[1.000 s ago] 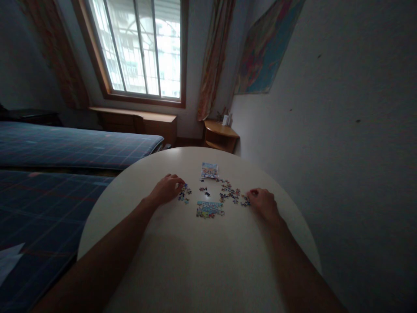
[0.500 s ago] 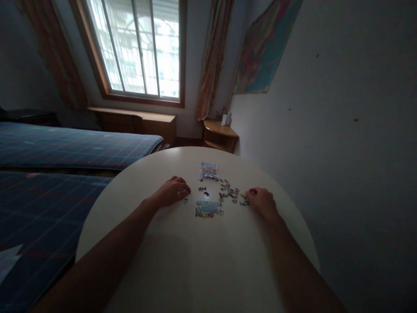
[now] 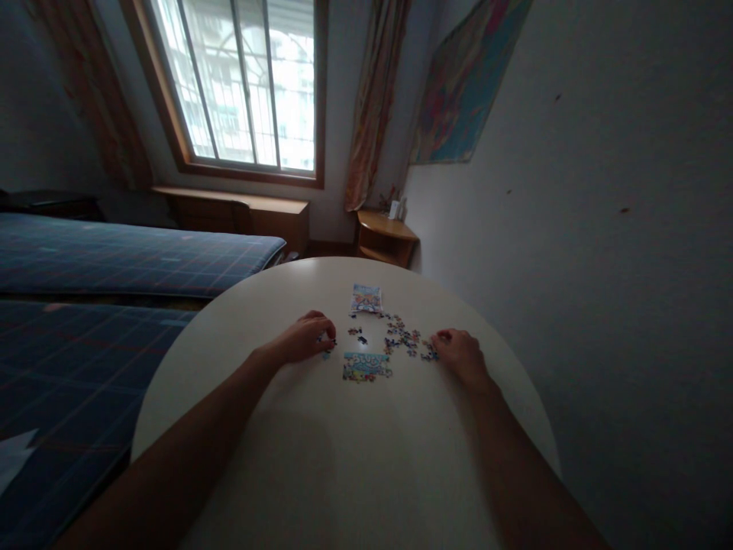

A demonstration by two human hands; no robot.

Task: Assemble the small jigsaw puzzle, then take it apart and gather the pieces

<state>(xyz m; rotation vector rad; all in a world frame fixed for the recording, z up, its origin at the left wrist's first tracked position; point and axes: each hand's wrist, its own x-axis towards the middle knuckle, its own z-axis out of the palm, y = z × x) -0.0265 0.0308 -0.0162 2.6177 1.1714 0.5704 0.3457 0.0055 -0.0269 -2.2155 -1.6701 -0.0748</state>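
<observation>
Where the pale, faintly speckled wall runs close along the right of the view, I see little spare room on that side, and the bed with its dark blue checked cover closes off the left almost up to the table's curved edge. The round table is smooth, matt and cream-white; its near half is bare apart from the two forearms laid across it, and its far rim curves round in front of a small wooden corner shelf. The left hand lies left of centre, knuckles up and fingers curled down onto a few small pieces at its tips; I cannot tell whether it pinches one or only rests on them. The right hand sits well apart on the other side, fingers bent towards the edge of the loose pieces, and its grip is just as unclear from here. Between the hands lies the joined puzzle strip, flat, roughly rectangular, with a ragged lower edge and bright blue and yellow print. Beyond it, nearer the far rim, is a small glossy picture card, lying flat. The loose pieces are tiny, knobbed and many-coloured, scattered thinly in a band from the card towards the right hand, with two or three dark strays just beside the left fingertips.
</observation>
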